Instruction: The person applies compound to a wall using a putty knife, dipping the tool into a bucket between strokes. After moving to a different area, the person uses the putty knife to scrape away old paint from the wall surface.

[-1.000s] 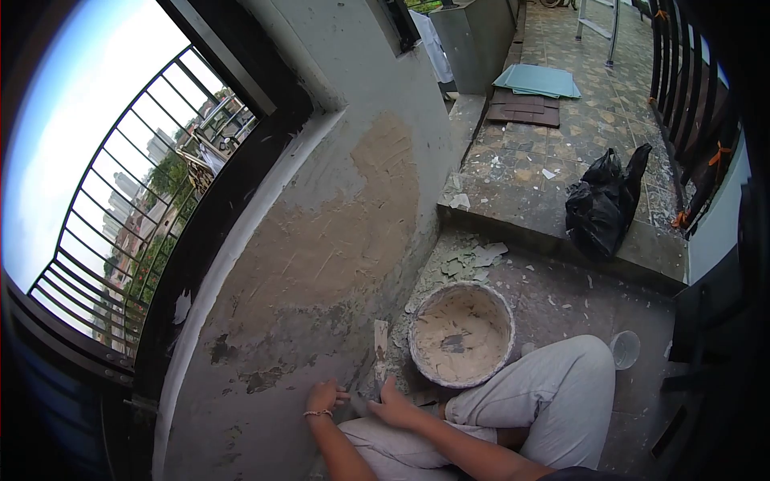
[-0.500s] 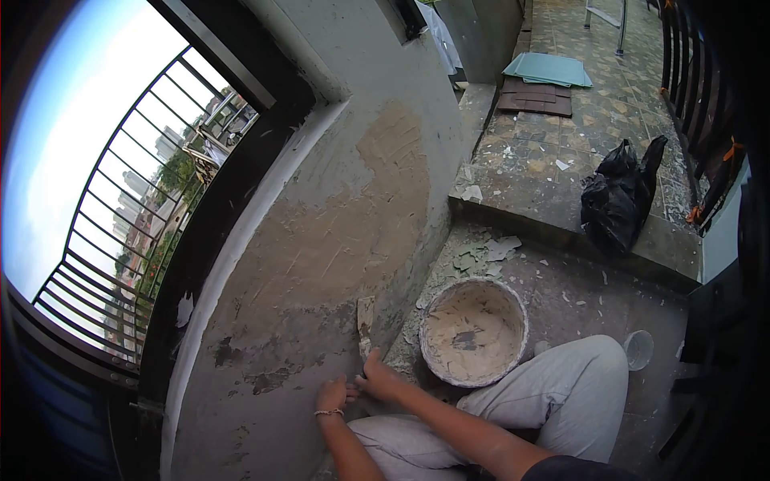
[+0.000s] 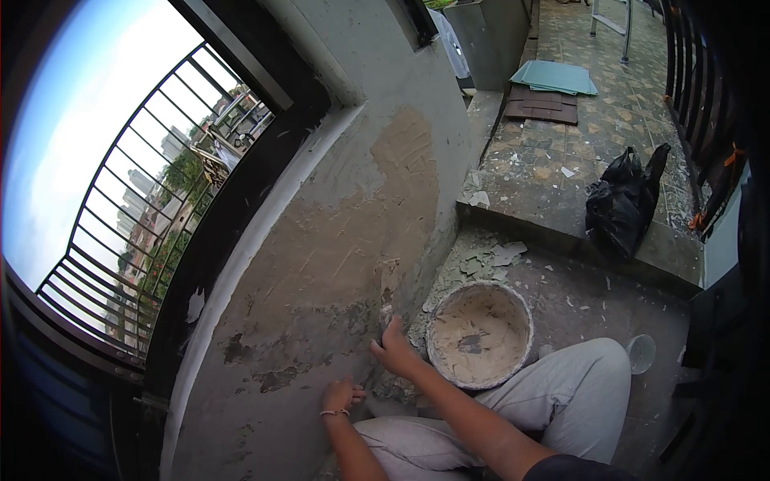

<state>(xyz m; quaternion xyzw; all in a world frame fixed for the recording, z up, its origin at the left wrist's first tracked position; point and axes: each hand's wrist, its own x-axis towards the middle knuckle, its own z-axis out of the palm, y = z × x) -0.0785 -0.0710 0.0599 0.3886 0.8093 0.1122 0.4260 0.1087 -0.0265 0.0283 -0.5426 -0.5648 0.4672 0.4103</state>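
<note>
My right hand [image 3: 395, 350] is closed around the handle of a putty knife [image 3: 388, 290]. The knife's blade, smeared with beige paste, points up along the wall [image 3: 321, 353]. Below and to the left, my left hand [image 3: 343, 396], with a bracelet at the wrist, is beside the lower wall with its fingers loosely bent and nothing visible in them. A beige coat of plaster [image 3: 345, 232] covers the upper middle of the wall; under it, bare grey patches and flaked spots show. Right of my right hand stands a round bucket [image 3: 525, 341] with beige paste inside.
Paint flakes [image 3: 505, 253] lie behind the bucket. On the raised tiled step sit a black plastic bag [image 3: 626, 204], light blue sheets [image 3: 555, 78] and brown panels [image 3: 541, 106]. A clear plastic cup [image 3: 641, 354] is beside my knee. Left of the wall is a railing [image 3: 120, 232].
My right hand has moved up and to the right with the putty knife, away from my left hand. My left hand has shifted only slightly. The camera view has turned a little.
</note>
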